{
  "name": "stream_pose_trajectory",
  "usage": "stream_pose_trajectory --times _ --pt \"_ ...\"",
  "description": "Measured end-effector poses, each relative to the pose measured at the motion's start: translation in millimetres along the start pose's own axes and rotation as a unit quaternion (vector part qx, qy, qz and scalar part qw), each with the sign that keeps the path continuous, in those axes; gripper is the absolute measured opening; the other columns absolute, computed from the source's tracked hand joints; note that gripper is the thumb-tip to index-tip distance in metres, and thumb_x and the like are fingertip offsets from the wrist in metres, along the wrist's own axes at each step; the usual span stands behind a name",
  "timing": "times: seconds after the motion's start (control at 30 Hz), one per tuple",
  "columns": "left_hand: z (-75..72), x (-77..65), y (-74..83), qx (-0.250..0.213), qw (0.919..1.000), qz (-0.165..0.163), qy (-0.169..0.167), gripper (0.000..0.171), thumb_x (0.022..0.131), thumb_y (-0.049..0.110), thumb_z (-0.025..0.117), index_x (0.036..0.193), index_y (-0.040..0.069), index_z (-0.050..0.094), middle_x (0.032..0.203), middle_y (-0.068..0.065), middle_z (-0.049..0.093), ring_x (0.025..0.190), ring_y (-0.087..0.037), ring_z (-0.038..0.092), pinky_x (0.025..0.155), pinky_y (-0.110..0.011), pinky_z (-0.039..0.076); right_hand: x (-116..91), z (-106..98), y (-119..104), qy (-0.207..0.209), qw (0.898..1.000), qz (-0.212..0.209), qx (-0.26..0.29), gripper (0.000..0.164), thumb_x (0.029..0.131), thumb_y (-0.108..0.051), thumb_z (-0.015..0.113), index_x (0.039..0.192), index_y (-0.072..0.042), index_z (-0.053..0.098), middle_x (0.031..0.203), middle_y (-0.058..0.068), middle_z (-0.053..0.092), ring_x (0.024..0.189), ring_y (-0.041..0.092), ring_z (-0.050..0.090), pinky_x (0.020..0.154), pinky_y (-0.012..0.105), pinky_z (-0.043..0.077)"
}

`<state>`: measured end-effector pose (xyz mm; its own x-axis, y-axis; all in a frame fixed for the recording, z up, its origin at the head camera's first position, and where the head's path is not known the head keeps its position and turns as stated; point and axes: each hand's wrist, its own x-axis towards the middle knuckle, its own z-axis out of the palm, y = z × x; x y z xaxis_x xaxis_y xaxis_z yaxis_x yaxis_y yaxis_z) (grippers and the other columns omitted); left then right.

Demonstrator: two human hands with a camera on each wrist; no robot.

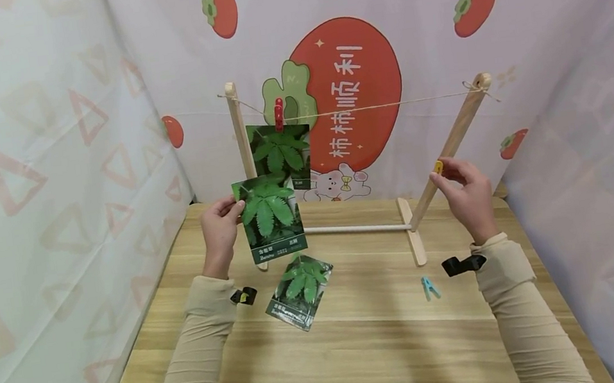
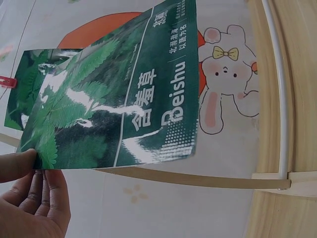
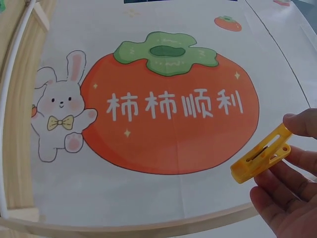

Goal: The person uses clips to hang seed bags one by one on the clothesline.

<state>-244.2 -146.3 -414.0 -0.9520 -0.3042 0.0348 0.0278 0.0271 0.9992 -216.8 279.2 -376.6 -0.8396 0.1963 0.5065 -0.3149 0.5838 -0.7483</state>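
My left hand [image 1: 222,232] pinches a green seed packet [image 1: 270,219] by its left edge, thumb on the printed front, and holds it up before the left post. In the left wrist view the packet [image 2: 114,94] shows fern-like leaves and white lettering. Between the thumb and fingers of my right hand [image 1: 467,193] is a yellow clothespin [image 3: 261,153], held in front of the right post. A second seed packet [image 1: 280,146] hangs from the string [image 1: 377,106] by a red clothespin [image 1: 279,115], partly behind the held one. Another packet [image 1: 300,292] lies on the table.
The string runs between a left wooden post [image 1: 238,129] and a slanting right post [image 1: 451,134]. A white rod [image 1: 355,229] joins them low down. A blue clothespin [image 1: 430,288] lies on the table [image 1: 330,369]. Printed cloth [image 1: 553,23] hangs behind.
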Motion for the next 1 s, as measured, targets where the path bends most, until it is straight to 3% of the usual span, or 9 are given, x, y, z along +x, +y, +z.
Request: stream_pose_trajectory --times 0.17,0.27,0.5,0.6,1.0 --pt "6.3 -0.7 4.3 -0.006 0.9999 0.005 -0.007 0.028 0.093 0.007 0.065 0.117 -0.007 0.066 0.102 -0.015 0.067 0.073 0.001 0.063 0.065 -0.015 0.055 6.5 1.0 -6.8 -0.003 0.999 -0.005 0.035 0.034 0.090 -0.009 0.069 0.121 0.003 0.065 0.104 0.001 0.059 0.090 -0.006 0.055 0.082 0.003 0.043" --pt "10.6 -0.1 6.4 -0.005 0.9999 0.009 -0.011 0.028 0.093 0.008 0.065 0.117 -0.006 0.066 0.103 -0.016 0.067 0.073 0.001 0.063 0.066 -0.015 0.054 10.8 3.6 -10.7 -0.007 0.998 -0.018 0.052 0.033 0.089 -0.006 0.070 0.120 0.004 0.066 0.100 -0.005 0.057 0.088 -0.007 0.056 0.081 0.004 0.045" --pt "20.9 -0.4 8.7 -0.005 0.9993 0.028 -0.024 0.028 0.092 0.010 0.067 0.116 -0.005 0.067 0.089 0.002 0.067 0.074 -0.001 0.063 0.065 -0.016 0.055 22.1 11.7 -27.3 -0.021 0.997 -0.063 0.048 0.031 0.089 -0.006 0.069 0.119 0.003 0.066 0.101 0.013 0.061 0.089 -0.006 0.057 0.082 0.006 0.045" --pt "26.0 -1.0 10.3 -0.010 0.9991 0.033 -0.024 0.028 0.091 0.009 0.067 0.116 -0.005 0.067 0.086 0.005 0.065 0.073 -0.001 0.062 0.065 -0.017 0.055 28.0 13.6 -33.8 -0.019 0.997 -0.070 0.038 0.032 0.089 -0.008 0.071 0.118 0.002 0.067 0.101 0.014 0.061 0.089 -0.006 0.056 0.082 0.008 0.045" --pt "45.9 -3.7 13.1 -0.004 0.9971 0.062 -0.043 0.029 0.092 0.009 0.067 0.117 -0.006 0.067 0.093 -0.006 0.067 0.075 0.000 0.061 0.068 -0.017 0.054 46.3 16.3 -56.2 -0.028 0.992 -0.112 0.052 0.032 0.088 -0.001 0.070 0.119 0.006 0.066 0.104 0.022 0.063 0.090 -0.004 0.056 0.085 0.007 0.046"
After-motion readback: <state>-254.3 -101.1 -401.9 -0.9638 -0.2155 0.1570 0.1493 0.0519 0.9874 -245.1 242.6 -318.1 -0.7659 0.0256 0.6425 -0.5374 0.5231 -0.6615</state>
